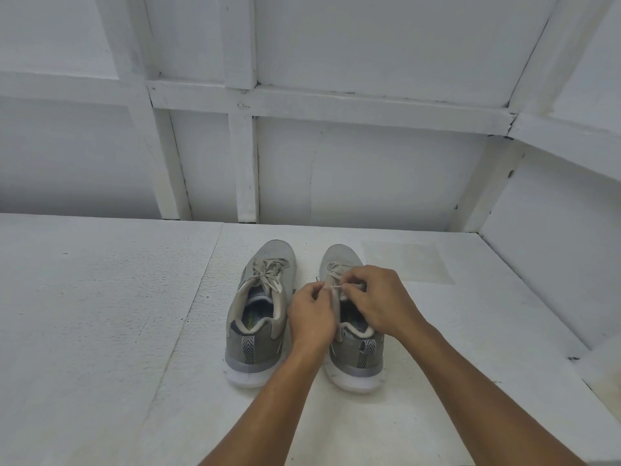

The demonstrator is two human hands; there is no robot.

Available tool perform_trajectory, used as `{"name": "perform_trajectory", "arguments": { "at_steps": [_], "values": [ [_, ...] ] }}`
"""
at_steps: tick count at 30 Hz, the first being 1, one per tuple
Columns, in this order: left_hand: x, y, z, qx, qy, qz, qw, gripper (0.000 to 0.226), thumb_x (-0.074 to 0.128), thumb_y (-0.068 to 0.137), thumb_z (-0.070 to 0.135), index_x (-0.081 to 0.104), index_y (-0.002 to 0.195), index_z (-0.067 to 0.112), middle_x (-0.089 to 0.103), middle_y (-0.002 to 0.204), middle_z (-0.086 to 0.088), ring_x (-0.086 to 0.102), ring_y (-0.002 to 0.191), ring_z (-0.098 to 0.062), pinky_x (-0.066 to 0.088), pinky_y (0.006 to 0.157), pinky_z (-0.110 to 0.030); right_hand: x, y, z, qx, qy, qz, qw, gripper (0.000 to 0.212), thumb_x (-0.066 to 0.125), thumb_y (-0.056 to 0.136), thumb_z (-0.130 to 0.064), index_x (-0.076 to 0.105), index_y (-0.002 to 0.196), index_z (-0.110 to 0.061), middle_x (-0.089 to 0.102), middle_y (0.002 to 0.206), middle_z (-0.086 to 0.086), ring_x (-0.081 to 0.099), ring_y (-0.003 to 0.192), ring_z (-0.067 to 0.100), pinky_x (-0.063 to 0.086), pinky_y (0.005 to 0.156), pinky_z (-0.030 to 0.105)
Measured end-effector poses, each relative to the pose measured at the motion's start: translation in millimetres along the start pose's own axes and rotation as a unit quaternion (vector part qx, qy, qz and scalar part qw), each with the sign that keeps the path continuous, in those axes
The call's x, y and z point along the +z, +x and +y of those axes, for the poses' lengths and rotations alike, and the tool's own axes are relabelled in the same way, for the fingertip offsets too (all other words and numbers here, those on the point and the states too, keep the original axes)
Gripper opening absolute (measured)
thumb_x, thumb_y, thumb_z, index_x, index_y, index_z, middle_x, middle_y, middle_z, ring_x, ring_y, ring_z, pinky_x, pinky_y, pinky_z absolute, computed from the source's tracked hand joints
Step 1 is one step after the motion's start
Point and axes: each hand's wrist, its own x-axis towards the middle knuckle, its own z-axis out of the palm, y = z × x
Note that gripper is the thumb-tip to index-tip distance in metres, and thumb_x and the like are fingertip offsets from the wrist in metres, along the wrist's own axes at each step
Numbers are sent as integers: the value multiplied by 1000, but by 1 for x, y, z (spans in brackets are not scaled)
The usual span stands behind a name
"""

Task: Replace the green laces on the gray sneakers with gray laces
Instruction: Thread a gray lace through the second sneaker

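Two gray sneakers stand side by side on the white surface, toes pointing away from me. The left sneaker [260, 311] carries a pale gray lace tied in a bow [270, 272]. Over the right sneaker [354, 351] both my hands work at the top of the lacing. My left hand [311, 317] pinches a pale gray lace [334, 295] near the tongue. My right hand [376, 299] pinches the same lace from the other side, fingertips almost meeting my left. Much of the right sneaker's lacing is hidden by my hands. No green lace is visible.
The white textured surface [100, 331] stretches wide to the left and in front. A white panelled wall [302, 163] rises right behind the shoes' toes, and a side wall [554, 264] closes in on the right.
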Motion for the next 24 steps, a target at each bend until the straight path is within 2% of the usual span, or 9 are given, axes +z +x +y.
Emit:
{"name": "perform_trajectory", "arguments": {
  "at_steps": [3,15,18,21,24],
  "values": [
    [0,1,-1,-4,0,-2,1000,23,51,95,24,71,103,18,73,94,2,67,91,-13,55,88,-41,-1,1,-2,-18,-42,10,999,13,57,92,-27,69,94,-23,66,95,-6,60,87,14,51,77,33],
    [1,-1,0,0,-4,0,1000,24,50,95,22,72,101,17,73,89,2,68,88,-14,56,83,-37,-1,2,-16,-30,-127,16,991,20,52,95,-30,69,101,-23,66,105,-5,59,92,16,49,78,32],
    [1,-1,0,0,-5,6,1000,24,50,93,23,73,95,14,71,83,0,66,81,-16,55,75,-35,0,2,-20,-33,-133,18,990,20,51,95,-29,69,101,-23,67,105,-5,59,93,16,48,78,31],
    [0,-3,1,-1,-14,8,1000,24,52,93,24,72,90,12,66,72,3,59,69,-13,47,64,-28,2,2,-24,-40,-141,25,989,19,50,95,-26,68,99,-22,67,104,-5,59,93,17,45,76,29],
    [-1,-6,2,-4,-32,4,999,22,53,93,22,72,85,13,70,73,-2,64,71,-17,51,67,-34,2,2,-24,-29,-163,41,985,17,52,94,-26,68,94,-22,68,97,-4,59,85,18,43,70,28]
  ]
}}
